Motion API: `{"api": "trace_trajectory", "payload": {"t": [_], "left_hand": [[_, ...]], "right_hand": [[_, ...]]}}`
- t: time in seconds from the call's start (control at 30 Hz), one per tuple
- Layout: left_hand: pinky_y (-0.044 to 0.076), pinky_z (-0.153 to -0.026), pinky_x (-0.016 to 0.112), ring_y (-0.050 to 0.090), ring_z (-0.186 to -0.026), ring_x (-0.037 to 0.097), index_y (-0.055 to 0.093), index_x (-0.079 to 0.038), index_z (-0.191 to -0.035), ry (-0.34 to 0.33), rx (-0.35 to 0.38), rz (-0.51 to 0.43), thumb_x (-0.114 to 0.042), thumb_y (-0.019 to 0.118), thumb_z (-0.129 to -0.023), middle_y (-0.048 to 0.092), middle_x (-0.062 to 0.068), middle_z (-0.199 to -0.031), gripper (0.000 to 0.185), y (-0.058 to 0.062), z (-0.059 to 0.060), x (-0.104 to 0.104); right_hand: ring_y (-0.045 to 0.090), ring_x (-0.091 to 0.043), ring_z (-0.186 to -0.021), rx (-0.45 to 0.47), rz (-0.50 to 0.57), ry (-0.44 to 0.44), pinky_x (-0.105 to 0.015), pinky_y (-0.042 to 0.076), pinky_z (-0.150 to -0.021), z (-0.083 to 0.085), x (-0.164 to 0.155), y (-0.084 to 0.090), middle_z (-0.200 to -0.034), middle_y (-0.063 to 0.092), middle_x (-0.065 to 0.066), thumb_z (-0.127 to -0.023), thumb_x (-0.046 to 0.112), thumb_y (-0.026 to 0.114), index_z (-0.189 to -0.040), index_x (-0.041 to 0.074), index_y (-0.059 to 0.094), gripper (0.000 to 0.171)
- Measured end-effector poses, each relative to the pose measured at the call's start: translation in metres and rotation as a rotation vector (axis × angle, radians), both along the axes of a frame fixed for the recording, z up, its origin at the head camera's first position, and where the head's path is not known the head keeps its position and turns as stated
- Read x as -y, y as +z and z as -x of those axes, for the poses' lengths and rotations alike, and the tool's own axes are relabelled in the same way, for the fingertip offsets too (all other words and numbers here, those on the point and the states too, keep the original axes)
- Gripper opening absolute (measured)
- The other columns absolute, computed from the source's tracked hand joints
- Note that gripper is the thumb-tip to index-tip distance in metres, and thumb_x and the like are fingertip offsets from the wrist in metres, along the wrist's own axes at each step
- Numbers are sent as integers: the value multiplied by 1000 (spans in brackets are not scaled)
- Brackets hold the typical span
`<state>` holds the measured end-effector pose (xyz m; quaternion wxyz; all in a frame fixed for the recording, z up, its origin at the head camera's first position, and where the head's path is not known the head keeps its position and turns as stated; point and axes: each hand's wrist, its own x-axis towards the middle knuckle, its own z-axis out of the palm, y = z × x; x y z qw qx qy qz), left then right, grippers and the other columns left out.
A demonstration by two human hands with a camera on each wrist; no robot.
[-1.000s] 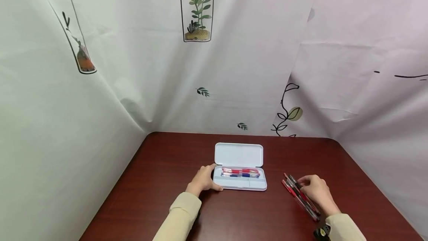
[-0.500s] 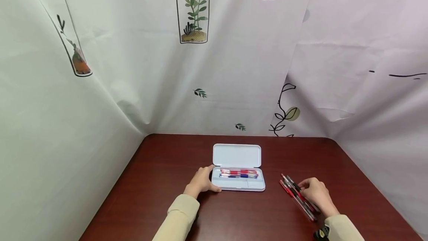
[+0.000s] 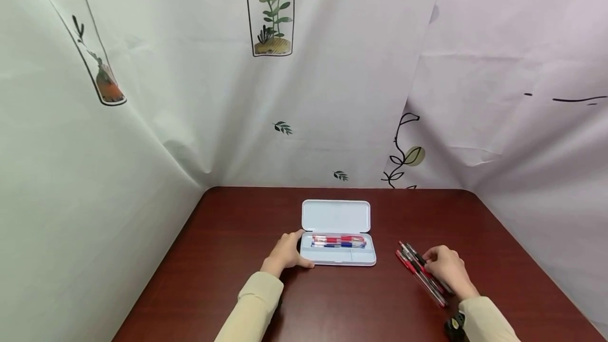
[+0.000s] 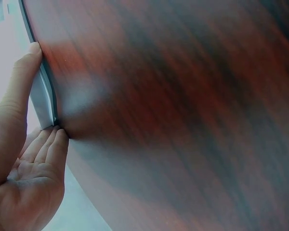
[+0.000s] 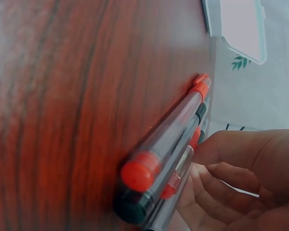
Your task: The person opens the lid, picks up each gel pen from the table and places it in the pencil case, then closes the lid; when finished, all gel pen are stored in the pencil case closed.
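A light blue pencil case (image 3: 328, 256) lies with its lid up near the middle of the table. Red pens (image 3: 338, 238) and a blue pen (image 3: 338, 245) lie in its rear compartment. My left hand (image 3: 285, 251) grips the left end of the case, thumb at the front edge and fingers behind. To the right, several red and black pens (image 3: 421, 274) lie slanted side by side. My right hand (image 3: 447, 269) pinches a pen at the right side of this group. In the right wrist view, a red-capped pen (image 5: 171, 127) is nearest the camera; the fingertips are partly hidden behind the pens.
The dark red wooden table (image 3: 351, 305) ends at a white cloth backdrop (image 3: 332, 94) printed with plants. The case's raised lid (image 3: 336, 215) stands at its back. A black wrist device (image 3: 455, 326) shows at the right sleeve.
The head view has shifted slightly. Both hands keep nearly the same places, the left at the pencil case, the right at the pens.
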<state>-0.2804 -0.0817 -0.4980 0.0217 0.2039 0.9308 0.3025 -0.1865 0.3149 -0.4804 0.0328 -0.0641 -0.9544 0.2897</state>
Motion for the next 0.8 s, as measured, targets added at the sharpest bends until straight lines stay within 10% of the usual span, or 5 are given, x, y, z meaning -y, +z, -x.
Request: {"api": "trace_trajectory", "payload": {"t": [0.8], "left_hand": [[50,-91,45,60,-97,27,54,3,-133,-5,-5,-15,-28,95,-59,64,19,-115,90,2,-3,0]], "right_hand": [[56,-16,-70,-16,68,-36,-33,45,-60,3,8,4,-80,68,-4,-81,7,71,-94,-1,72,16]]}}
